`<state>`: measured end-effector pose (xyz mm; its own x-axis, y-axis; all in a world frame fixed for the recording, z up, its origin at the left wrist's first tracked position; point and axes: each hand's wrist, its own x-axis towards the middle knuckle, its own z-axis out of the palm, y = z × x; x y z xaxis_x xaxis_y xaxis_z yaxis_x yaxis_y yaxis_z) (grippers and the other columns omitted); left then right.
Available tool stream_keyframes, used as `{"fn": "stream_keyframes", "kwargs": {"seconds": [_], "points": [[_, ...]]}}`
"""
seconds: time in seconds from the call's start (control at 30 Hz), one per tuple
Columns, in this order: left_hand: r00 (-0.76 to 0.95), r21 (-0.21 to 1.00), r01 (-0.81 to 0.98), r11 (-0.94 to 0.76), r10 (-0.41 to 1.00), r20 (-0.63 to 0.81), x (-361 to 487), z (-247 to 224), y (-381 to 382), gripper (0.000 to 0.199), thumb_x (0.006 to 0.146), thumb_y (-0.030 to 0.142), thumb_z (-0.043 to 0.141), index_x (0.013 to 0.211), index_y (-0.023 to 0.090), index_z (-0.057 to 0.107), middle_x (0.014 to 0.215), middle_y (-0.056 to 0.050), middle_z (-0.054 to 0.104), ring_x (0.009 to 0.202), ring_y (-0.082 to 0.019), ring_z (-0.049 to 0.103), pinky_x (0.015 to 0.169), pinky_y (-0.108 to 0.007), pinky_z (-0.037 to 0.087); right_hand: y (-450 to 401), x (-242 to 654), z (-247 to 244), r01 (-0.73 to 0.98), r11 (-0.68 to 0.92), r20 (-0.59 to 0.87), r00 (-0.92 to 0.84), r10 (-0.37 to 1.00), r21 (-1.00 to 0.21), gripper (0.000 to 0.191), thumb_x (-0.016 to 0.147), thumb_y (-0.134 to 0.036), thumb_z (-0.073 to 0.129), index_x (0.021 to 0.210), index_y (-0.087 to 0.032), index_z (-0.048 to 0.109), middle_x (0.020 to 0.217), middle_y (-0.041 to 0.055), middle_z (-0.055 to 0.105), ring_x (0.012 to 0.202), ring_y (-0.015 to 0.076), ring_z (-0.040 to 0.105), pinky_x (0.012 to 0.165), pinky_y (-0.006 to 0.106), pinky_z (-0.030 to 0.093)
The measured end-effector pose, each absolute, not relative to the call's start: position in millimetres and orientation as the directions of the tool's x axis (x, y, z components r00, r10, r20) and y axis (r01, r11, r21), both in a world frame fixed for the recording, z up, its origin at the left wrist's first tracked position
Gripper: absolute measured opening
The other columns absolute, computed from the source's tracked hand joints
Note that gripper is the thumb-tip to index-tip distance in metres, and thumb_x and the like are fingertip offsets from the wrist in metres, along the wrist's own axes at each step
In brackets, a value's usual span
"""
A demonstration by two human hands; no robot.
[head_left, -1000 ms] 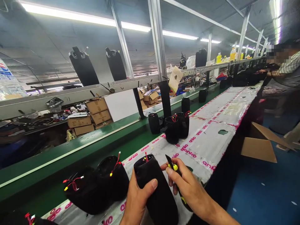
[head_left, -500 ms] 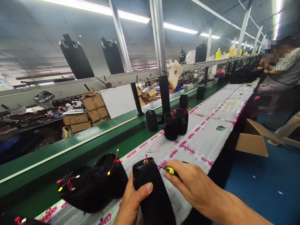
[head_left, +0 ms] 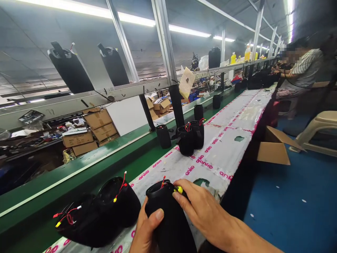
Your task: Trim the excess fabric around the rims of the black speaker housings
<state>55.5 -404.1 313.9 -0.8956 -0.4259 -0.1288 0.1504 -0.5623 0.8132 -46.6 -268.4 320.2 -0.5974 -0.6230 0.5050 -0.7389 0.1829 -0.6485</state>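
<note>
A black cloth-covered speaker housing (head_left: 171,221), open at its top end with red wires (head_left: 163,182) poking out, is tilted in front of me. My left hand (head_left: 147,225) wraps round its left side, thumb across the front. At the upper right rim, my right hand (head_left: 197,203) grips a yellow-and-black screwdriver (head_left: 180,189); its tip is hidden at the housing's edge. Left of my hands lie more black housings, one (head_left: 119,200) with red wires and a yellow plug, another (head_left: 81,218) beside it.
A bench covered in printed white sheeting (head_left: 210,151) runs away ahead, beside a green conveyor (head_left: 105,175). Further housings (head_left: 185,140) stand along it. Above is a metal shelf (head_left: 131,90) with posts. A co-worker (head_left: 302,70) sits far right; an open carton (head_left: 273,151) is below.
The screwdriver and my right hand have come closer against the housing's upper right rim. The view has shifted to the right, so the surroundings appear further left.
</note>
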Motion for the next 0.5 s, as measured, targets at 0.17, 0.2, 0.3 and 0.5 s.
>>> {"fn": "stream_keyframes", "kwargs": {"seconds": [0.17, 0.2, 0.3, 0.5], "points": [[-0.740, 0.868, 0.158, -0.470, -0.638, -0.211, 57.3, 317.7, -403.6, 0.078, 0.065, 0.034, 0.085, 0.136, 0.021, 0.057, 0.105, -0.012, 0.078, 0.103, -0.038, 0.073, 0.094, -0.048, 0.057, -265.9, -40.1, 330.8, -0.812, 0.225, 0.489, -0.519, -0.701, -0.539, 0.019, 0.104, -0.024, 0.043, 0.118, -0.022, 0.057, 0.100, 0.0023, 0.072, 0.088, 0.0218, 0.070, 0.072, 0.034, 0.049], [-0.725, 0.873, 0.148, -0.465, -0.651, -0.224, 58.3, 318.4, -404.2, 0.080, 0.065, 0.034, 0.085, 0.139, 0.021, 0.055, 0.105, -0.011, 0.078, 0.103, -0.037, 0.073, 0.094, -0.048, 0.057, -265.0, -37.9, 332.3, -0.820, 0.263, 0.477, -0.523, -0.706, -0.508, 0.017, 0.105, -0.024, 0.042, 0.113, -0.021, 0.057, 0.095, 0.0019, 0.071, 0.082, 0.0219, 0.070, 0.068, 0.035, 0.046], [-0.713, 0.883, 0.114, -0.456, -0.656, -0.247, 60.0, 320.1, -405.0, 0.089, 0.065, 0.034, 0.084, 0.145, 0.021, 0.047, 0.104, -0.011, 0.078, 0.101, -0.036, 0.073, 0.092, -0.047, 0.058, -264.4, -31.5, 332.0, -0.845, 0.361, 0.456, -0.521, -0.721, -0.394, 0.012, 0.104, -0.023, 0.045, 0.101, -0.022, 0.056, 0.082, 0.0003, 0.067, 0.068, 0.0223, 0.067, 0.057, 0.036, 0.037], [-0.728, 0.895, 0.123, -0.429, -0.652, -0.213, 60.0, 318.5, -406.3, 0.092, 0.063, 0.035, 0.085, 0.145, 0.021, 0.047, 0.104, -0.010, 0.078, 0.102, -0.035, 0.073, 0.089, -0.043, 0.059, -266.9, -27.7, 325.0, -0.850, 0.391, 0.445, -0.520, -0.729, -0.353, 0.008, 0.103, -0.022, 0.047, 0.098, -0.024, 0.053, 0.077, -0.0011, 0.065, 0.065, 0.0216, 0.065, 0.055, 0.035, 0.030]]}}
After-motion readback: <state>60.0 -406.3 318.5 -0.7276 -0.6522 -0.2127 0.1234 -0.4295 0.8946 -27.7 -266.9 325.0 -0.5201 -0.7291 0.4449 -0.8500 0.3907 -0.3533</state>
